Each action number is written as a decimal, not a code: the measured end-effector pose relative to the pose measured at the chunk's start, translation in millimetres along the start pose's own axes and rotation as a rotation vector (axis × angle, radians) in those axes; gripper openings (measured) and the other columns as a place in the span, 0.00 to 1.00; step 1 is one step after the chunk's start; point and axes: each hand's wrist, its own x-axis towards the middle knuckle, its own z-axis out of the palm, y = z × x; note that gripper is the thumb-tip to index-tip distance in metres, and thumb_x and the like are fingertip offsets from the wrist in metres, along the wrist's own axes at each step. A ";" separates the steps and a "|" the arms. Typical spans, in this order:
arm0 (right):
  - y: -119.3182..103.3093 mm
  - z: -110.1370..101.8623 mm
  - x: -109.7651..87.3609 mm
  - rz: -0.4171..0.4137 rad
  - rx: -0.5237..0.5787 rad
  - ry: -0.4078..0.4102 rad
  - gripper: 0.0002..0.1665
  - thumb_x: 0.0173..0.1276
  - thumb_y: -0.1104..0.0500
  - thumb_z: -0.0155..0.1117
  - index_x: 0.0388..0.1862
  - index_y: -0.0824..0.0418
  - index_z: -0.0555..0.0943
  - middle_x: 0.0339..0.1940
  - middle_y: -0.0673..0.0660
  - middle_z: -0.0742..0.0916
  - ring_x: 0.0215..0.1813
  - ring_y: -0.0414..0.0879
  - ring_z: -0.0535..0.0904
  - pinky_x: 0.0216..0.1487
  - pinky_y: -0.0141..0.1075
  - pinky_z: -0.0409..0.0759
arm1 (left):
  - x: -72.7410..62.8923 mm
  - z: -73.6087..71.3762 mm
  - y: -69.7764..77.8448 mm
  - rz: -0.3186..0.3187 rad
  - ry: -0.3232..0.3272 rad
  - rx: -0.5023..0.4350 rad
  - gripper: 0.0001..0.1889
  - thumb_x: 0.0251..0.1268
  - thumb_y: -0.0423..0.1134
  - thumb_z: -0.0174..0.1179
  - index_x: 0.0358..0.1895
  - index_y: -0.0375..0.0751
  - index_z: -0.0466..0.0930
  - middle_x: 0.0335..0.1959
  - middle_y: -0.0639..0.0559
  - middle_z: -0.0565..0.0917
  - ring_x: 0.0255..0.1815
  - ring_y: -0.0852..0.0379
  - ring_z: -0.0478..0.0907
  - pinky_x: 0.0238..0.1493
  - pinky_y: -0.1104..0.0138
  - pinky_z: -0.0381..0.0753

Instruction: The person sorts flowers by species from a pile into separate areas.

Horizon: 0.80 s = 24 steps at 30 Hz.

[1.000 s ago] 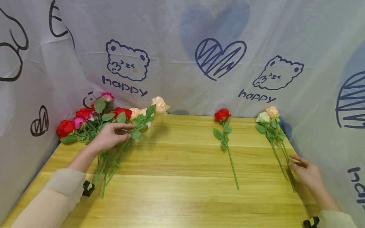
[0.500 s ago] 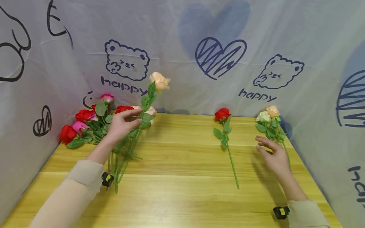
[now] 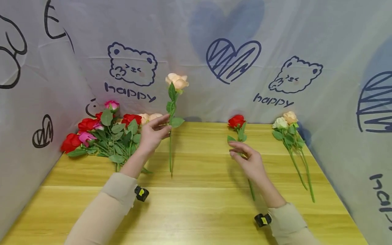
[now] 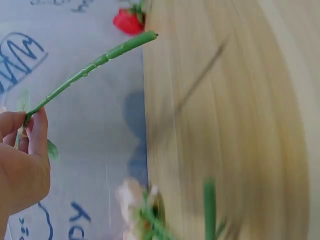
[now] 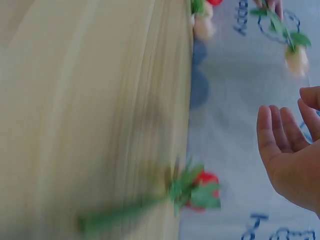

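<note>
A peach rose [image 3: 177, 81] stands nearly upright in my left hand [image 3: 153, 134], which pinches its green stem [image 4: 82, 72] between thumb and fingers. The stem's lower end hangs above the table. My right hand [image 3: 249, 161] is over the single red rose [image 3: 236, 121] and covers part of its stem in the head view. In the right wrist view the fingers [image 5: 282, 127] are relaxed and hold nothing, apart from that rose.
To the left lies a heap of red, pink and peach roses [image 3: 119, 136]. At the right, a white rose [image 3: 280, 123] and another peach rose [image 3: 290, 117] lie together on the wooden table [image 3: 196, 204]. A printed cloth [image 3: 190, 54] hangs behind and at both sides.
My left hand has lifted the peach rose from the heap and carried it rightward, turning it upright. My right hand has moved left from the right-hand pair to the red rose.
</note>
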 end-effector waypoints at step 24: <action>-2.7 79.7 -7.3 0.141 0.094 -0.119 0.21 0.69 0.72 0.68 0.61 0.64 0.85 0.57 0.62 0.88 0.44 0.53 0.89 0.40 0.48 0.90 | -38.2 97.2 -32.6 -0.140 0.076 -0.273 0.23 0.68 0.21 0.64 0.66 0.35 0.81 0.54 0.44 0.83 0.44 0.58 0.85 0.42 0.67 0.89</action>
